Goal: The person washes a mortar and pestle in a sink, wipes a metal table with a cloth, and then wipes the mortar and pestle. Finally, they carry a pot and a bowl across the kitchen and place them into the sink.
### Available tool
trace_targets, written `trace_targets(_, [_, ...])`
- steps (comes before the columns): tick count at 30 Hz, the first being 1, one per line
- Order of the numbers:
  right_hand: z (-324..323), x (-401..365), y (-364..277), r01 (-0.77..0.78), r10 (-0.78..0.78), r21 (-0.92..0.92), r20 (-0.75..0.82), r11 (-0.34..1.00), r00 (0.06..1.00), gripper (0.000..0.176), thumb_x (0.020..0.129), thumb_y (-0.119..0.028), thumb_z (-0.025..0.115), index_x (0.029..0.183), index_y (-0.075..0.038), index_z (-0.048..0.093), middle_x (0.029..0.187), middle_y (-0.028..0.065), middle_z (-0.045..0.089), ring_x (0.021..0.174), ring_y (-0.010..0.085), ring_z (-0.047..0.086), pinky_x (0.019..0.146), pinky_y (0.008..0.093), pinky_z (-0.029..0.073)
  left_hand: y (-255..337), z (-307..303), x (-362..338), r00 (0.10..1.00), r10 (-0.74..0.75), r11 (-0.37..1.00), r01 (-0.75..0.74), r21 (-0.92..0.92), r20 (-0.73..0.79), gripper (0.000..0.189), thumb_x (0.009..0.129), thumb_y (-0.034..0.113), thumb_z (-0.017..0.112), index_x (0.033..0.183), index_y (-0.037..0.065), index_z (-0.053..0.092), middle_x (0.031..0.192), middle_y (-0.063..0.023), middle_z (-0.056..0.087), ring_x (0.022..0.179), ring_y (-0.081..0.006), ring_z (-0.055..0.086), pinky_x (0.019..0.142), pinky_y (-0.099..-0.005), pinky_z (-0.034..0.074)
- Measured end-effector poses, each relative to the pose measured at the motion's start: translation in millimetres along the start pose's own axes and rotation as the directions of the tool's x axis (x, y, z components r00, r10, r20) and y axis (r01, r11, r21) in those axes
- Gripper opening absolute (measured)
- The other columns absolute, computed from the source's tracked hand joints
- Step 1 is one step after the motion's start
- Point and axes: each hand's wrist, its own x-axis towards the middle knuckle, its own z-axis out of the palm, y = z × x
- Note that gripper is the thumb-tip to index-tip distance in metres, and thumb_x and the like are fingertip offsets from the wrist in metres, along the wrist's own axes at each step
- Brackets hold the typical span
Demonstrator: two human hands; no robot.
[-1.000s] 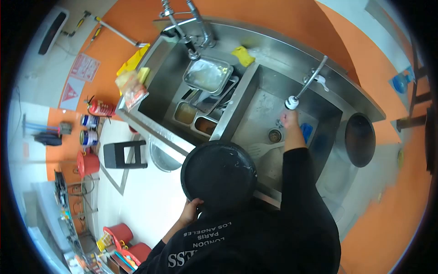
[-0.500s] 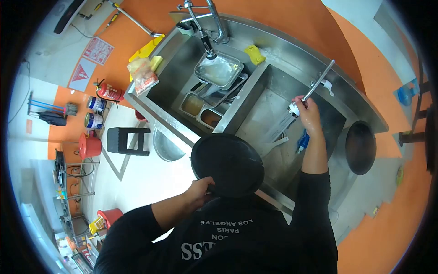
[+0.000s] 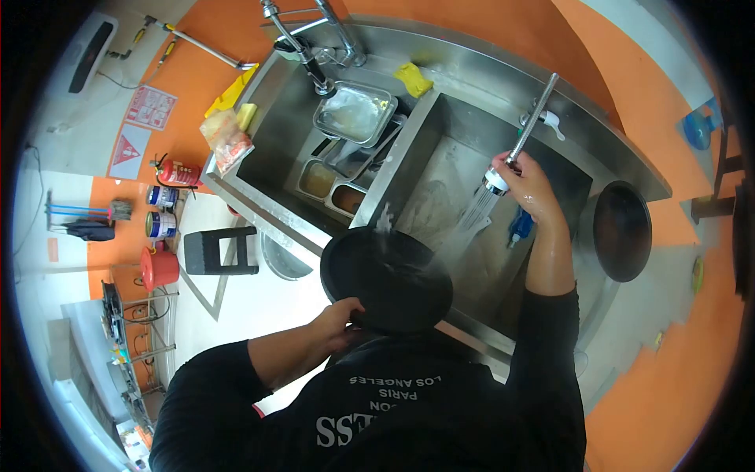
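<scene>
A black round pan (image 3: 385, 283), tilted, is gripped at its near left rim by my left hand (image 3: 340, 318). It hangs over the near edge of the right sink basin (image 3: 440, 177). My right hand (image 3: 525, 185) is wrapped round a spray nozzle (image 3: 495, 181) on a metal hose (image 3: 535, 118). Water streams down and left from the nozzle, and some splashes up at the pan's far rim. Below my right hand a blue object (image 3: 520, 226) lies in the basin; I cannot make out its kind.
The left basin holds metal trays (image 3: 355, 116) and small containers (image 3: 317, 179) under a faucet (image 3: 318, 75). A yellow cloth (image 3: 413, 79) lies on the back ledge. Another dark round pan (image 3: 621, 232) stands at the right. A black stool (image 3: 220, 252) is on the floor, left.
The spray has swung toward the pan, and water now splashes on its far rim. My right hand has shifted slightly left. My left hand still holds the pan.
</scene>
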Motion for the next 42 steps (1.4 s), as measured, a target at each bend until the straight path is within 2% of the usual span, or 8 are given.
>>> trace_targets(11, [12,52,71,0.147,-0.166,-0.170,-0.104,0.974,0.981,0.029,0.088,-0.025,0.063,0.108,-0.005,0.054,0.093,0.0054,0.061,0.088,0.0143,0.058,0.076,0.0274,0.047,-12,-18,8,1.000,0.014,1.000,-0.014,-0.026,0.008,0.040,0.076,0.009,0.056,0.112,-0.001,0.041,0.108,-0.0142,0.043,0.102,-0.0290,0.048,0.094,-0.0393,0.044])
trace_targets(19, [17,68,162,-0.410,0.139,0.545,0.470,0.731,0.872,0.027,0.085,-0.010,0.063,0.110,-0.004,0.053,0.104,0.0094,0.058,0.096,0.0181,0.059,0.080,0.0316,0.052,-20,-35,17,0.998,0.017,1.000,-0.017,-0.003,0.067,0.040,0.077,0.010,0.054,0.113,-0.003,0.040,0.108,-0.0165,0.044,0.103,-0.0290,0.047,0.093,-0.0386,0.044])
trace_targets(26, [18,104,186,-0.693,0.342,0.488,0.624,0.531,0.702,0.008,0.086,-0.004,0.057,0.093,-0.002,0.060,0.077,0.0044,0.059,0.067,0.0144,0.056,0.061,0.0252,0.048,-21,-34,11,0.997,0.038,0.999,-0.038,-0.005,0.063,0.030,0.078,0.011,0.054,0.105,-0.001,0.046,0.102,-0.0126,0.047,0.099,-0.0258,0.049,0.090,-0.0381,0.045])
trace_targets(31, [-81,127,116,-0.462,0.465,0.138,0.014,0.876,0.885,0.010,0.086,-0.011,0.055,0.089,-0.003,0.059,0.077,0.0082,0.060,0.063,0.0164,0.057,0.054,0.0275,0.048,-14,-29,-2,1.000,-0.005,0.999,0.005,0.051,0.006,0.035,0.078,0.006,0.055,0.110,0.001,0.045,0.106,-0.0118,0.051,0.099,-0.0243,0.053,0.086,-0.0414,0.049])
trace_targets(32, [-113,150,130,-0.463,0.453,-0.376,-0.121,0.803,0.883,0.018,0.086,-0.017,0.054,0.092,-0.001,0.060,0.080,0.0108,0.062,0.068,0.0193,0.061,0.060,0.0316,0.053,-16,-31,-1,1.000,-0.015,0.999,0.014,0.046,0.000,0.035,0.078,0.006,0.055,0.110,0.001,0.045,0.106,-0.0118,0.051,0.099,-0.0243,0.053,0.086,-0.0414,0.049])
trace_targets(34, [-136,149,91,-0.558,0.517,-0.492,-0.233,0.668,0.824,0.022,0.084,-0.021,0.056,0.091,0.000,0.061,0.080,0.0119,0.063,0.068,0.0198,0.062,0.067,0.0330,0.055,-19,-36,6,0.998,0.019,0.999,-0.017,-0.034,0.061,0.039,0.077,0.007,0.056,0.114,0.002,0.044,0.108,-0.0107,0.052,0.101,-0.0236,0.053,0.088,-0.0396,0.047])
trace_targets(41, [-165,166,82,-0.336,0.309,-0.566,-0.148,0.753,0.940,0.030,0.092,-0.025,0.049,0.095,0.003,0.060,0.087,0.0131,0.063,0.075,0.0203,0.061,0.073,0.0306,0.053,-24,-38,9,0.997,0.073,0.997,-0.072,-0.039,0.024,0.038,0.079,0.007,0.053,0.115,-0.002,0.042,0.107,-0.0132,0.048,0.100,-0.0257,0.051,0.092,-0.0387,0.046])
trace_targets(42, [-162,165,81,-0.287,0.242,-0.231,-0.204,0.930,0.949,0.037,0.094,-0.030,0.047,0.100,0.005,0.059,0.094,0.0148,0.063,0.083,0.0214,0.061,0.079,0.0306,0.051,-26,-39,11,0.996,0.078,0.996,-0.077,-0.037,0.045,0.037,0.079,0.007,0.053,0.113,-0.002,0.043,0.107,-0.0127,0.048,0.099,-0.0254,0.051,0.092,-0.0388,0.046])
